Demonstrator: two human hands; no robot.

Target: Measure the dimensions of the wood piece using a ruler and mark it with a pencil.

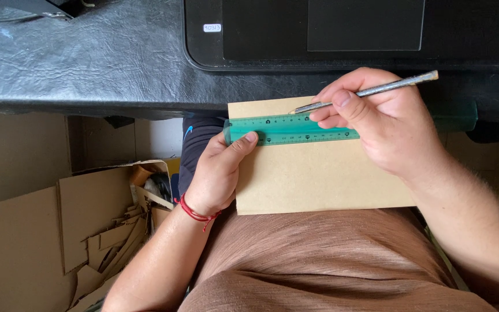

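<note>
A black leather-covered table is seen at the far side; a black laptop is laid on it, right of centre.

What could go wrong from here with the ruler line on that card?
1. The left hand pins the green ruler only near its left end, so pencil pressure may pivot it and skew the line.
2. The tan card hangs past the table edge over the lap; it may flex under the pencil.
3. The right hand covers the ruler's right part, hiding its marks.
</note>
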